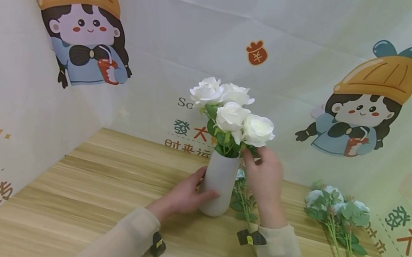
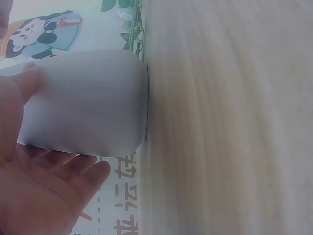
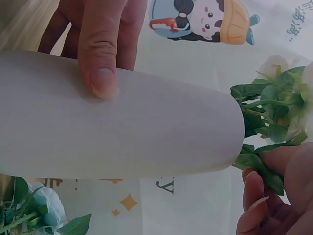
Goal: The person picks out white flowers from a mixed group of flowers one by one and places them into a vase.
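Observation:
A pale, smooth vase [image 1: 217, 182] stands upright on the wooden table. White artificial roses [image 1: 231, 117] with green leaves rise from its mouth. My left hand [image 1: 186, 194] holds the lower part of the vase from the left, thumb across the near side and fingers round the far side. At the rim, my right hand [image 1: 265, 179] pinches a green leafy part [image 3: 261, 169] below the rightmost rose. In the left wrist view the vase base [image 2: 132, 103] meets the tabletop. How the stems lie inside the vase is hidden.
A pale blue flower stem [image 1: 245, 198] lies just right of the vase, partly behind my right hand. More pale blue flowers [image 1: 336, 202] with long stems lie at the table's right. A printed cloth backdrop [image 1: 187, 43] encloses the back and sides.

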A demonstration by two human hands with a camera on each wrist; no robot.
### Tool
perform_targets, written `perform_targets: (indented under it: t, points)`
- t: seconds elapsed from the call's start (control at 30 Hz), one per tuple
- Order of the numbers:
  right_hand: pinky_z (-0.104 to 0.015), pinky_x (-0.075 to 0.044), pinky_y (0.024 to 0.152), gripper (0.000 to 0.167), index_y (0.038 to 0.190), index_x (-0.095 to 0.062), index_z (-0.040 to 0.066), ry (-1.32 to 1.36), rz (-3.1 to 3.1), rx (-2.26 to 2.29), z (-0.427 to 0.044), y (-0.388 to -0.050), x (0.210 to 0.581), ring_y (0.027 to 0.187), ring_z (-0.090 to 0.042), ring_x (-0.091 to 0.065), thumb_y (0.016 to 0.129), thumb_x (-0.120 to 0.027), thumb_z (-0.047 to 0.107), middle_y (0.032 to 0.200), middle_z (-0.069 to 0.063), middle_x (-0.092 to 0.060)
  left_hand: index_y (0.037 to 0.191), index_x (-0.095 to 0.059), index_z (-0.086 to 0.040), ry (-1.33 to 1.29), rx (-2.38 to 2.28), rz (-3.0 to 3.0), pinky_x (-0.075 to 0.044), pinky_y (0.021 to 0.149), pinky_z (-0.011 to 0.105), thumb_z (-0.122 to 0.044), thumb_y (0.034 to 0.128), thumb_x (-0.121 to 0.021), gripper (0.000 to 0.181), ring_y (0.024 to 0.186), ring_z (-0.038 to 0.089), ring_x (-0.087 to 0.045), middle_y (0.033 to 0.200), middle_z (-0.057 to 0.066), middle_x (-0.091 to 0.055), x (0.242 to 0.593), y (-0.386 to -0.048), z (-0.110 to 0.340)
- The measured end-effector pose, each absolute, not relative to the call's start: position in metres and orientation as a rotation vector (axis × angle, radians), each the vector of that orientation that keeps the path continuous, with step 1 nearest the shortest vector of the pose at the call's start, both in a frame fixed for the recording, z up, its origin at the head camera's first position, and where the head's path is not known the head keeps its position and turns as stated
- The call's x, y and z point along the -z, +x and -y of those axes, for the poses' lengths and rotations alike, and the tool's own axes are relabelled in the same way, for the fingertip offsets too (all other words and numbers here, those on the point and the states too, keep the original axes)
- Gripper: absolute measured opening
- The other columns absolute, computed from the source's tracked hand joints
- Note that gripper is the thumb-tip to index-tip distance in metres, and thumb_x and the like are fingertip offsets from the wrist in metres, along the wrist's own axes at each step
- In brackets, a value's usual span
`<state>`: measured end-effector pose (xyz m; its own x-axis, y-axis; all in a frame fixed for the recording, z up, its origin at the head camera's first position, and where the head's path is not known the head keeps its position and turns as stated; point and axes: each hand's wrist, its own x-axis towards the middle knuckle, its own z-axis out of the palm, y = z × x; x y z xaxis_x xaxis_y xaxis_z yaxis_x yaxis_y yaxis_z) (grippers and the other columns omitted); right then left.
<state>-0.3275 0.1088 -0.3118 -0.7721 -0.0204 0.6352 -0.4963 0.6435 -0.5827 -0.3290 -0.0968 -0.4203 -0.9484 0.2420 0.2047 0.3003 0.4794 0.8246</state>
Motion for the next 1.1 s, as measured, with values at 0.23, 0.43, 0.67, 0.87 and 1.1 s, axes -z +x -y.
perform_targets:
  t: [0.23,0.43,0.67,0.87,1.1]
  points:
    - [-0.055,-0.065,0.078,0.023,0.113,-0.079,0.001,0.421,2.35,-0.943,-0.108,-0.327,0.315,0.087,-0.039,-0.076,0.105,-0.07,0.02,0.108,-0.023,-0.08,0.172,-0.03,-0.006,-0.507,1.499,2.637,-0.048,0.125,0.061,-0.049,0.1051,-0.073,0.091,0.154,0.046,-0.051,0.168,0.027,-0.047,0.42,-0.33,0.097]
    - [-0.058,-0.065,0.082,0.025,0.113,-0.079,0.0,0.451,2.346,-0.899,-0.108,-0.329,0.318,0.092,-0.042,-0.077,0.105,-0.071,0.022,0.11,-0.025,-0.079,0.172,-0.03,-0.006,-0.519,1.507,2.628,-0.048,0.125,0.061,-0.048,0.1054,-0.073,0.089,0.154,0.045,-0.051,0.168,0.026,-0.048,0.421,-0.33,0.096]
    - [-0.053,-0.066,0.08,0.03,0.118,-0.075,0.001,0.387,2.396,-1.049,-0.111,-0.329,0.314,0.093,-0.038,-0.077,0.105,-0.068,0.027,0.115,-0.021,-0.08,0.172,-0.029,-0.006,-0.522,1.494,2.644,-0.047,0.125,0.062,-0.049,0.1051,-0.073,0.091,0.154,0.046,-0.05,0.169,0.027,-0.046,0.419,-0.329,0.097]
    - [-0.045,-0.064,0.078,0.028,0.118,-0.076,0.004,0.319,2.384,-1.109,-0.114,-0.326,0.308,0.093,-0.036,-0.076,0.103,-0.065,0.023,0.116,-0.018,-0.081,0.173,-0.028,-0.008,-0.489,1.485,2.665,-0.045,0.127,0.062,-0.051,0.1045,-0.072,0.093,0.155,0.046,-0.049,0.171,0.026,-0.044,0.418,-0.328,0.096]
    - [-0.037,-0.058,0.075,0.03,0.124,-0.075,0.005,0.315,2.397,-1.115,-0.123,-0.32,0.305,0.092,-0.036,-0.072,0.104,-0.063,0.024,0.114,-0.019,-0.079,0.173,-0.028,-0.007,-0.494,1.503,2.65,-0.045,0.127,0.062,-0.049,0.1045,-0.073,0.092,0.155,0.046,-0.049,0.17,0.028,-0.045,0.417,-0.327,0.096]
